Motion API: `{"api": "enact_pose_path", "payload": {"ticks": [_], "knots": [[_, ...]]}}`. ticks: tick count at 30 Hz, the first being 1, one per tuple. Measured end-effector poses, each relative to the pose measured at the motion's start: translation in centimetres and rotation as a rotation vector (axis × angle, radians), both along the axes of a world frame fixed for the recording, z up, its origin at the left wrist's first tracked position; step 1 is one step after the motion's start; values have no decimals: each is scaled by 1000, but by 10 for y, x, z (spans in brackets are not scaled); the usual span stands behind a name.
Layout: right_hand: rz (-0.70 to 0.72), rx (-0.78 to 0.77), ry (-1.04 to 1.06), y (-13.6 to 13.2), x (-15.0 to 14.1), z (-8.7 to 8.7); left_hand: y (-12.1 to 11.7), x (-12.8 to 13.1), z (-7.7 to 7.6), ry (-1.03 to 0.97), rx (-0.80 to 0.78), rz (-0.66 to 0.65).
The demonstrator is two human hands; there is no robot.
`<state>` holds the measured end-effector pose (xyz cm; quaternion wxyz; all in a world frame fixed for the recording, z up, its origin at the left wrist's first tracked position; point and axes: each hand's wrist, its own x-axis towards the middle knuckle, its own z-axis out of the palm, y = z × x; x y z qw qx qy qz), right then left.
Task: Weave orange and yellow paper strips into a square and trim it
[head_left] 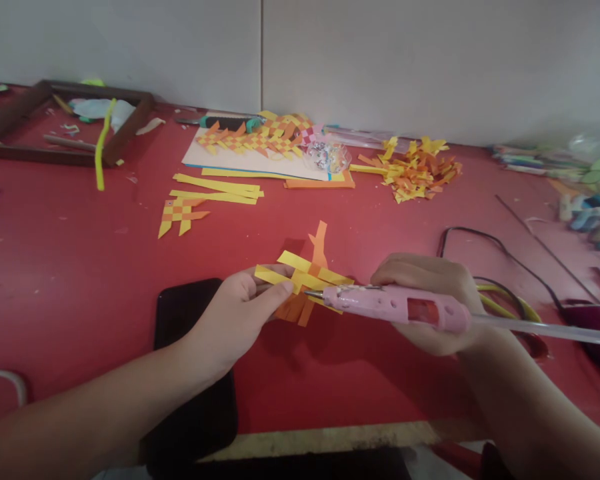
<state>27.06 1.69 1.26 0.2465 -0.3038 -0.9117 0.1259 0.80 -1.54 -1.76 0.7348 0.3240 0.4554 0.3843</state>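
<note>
A: Where is the woven paper piece (307,279), taking the black phone-like slab (203,410) as landmark?

B: Just right of the slab's far end, above the red tabletop (320,387); its yellow and orange strips cross one another; the left hand (243,307) reaches over from the slab and pinches it between thumb and fingers, the fingers mostly hidden behind the paper.

A: And the right hand (443,277)?

B: Farther right of the slab, fingers curled round a pink glue gun (380,305); the nozzle (314,293) points left, near the left thumb; whether it touches the paper, I cannot tell.

A: What lies around?

B: Just beyond the slab, a checkered paper fish (179,212); beyond that, loose yellow strips (217,188); farther back and right, a white card (205,157) bearing checkered shapes (253,140), then a heap of paper scraps (415,172); back and left, a brown frame (35,153).
</note>
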Motion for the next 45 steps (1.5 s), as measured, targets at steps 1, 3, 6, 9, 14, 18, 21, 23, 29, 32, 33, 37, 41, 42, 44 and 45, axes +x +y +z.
{"api": "enact_pose_path", "payload": {"ticks": [1,3,6,9,14,18,21,23,29,32,33,37,41,42,44,45], "knots": [[-1,3,-2,0,0,0,0,0,0,0,5,-1],[2,6,-3,-1,0,0,0,0,0,1,15,-4],[1,17,-4,-1,-1,0,0,-1,-2,16,27,-8],[13,38,-10,-1,-2,1,0,-1,-3,37,35,-12],[25,78,-20,-1,-4,4,1,-1,-4,6,27,-2],[17,95,-33,-1,-4,5,0,0,-2,-11,23,-6],[10,101,-40,-2,-3,4,0,0,0,-33,8,-13],[1,102,-40,-3,-2,4,0,0,1,-49,-1,-16],[-24,98,-27,-4,1,2,0,0,-1,-45,2,12],[-44,106,-31,-4,1,4,1,0,-2,-53,-8,15],[-46,105,-32,-4,0,4,1,0,-3,-52,-7,13],[-62,99,-33,-5,0,6,1,0,-3,-41,6,0],[-76,104,-19,-5,1,6,1,1,-3,-22,-25,34],[-79,108,-25,-5,2,6,1,1,-3,-15,-28,41],[-91,120,-39,-4,1,6,1,0,-4,-6,-26,41],[-96,127,-40,-4,1,6,0,0,-4,-9,-23,37]]}}
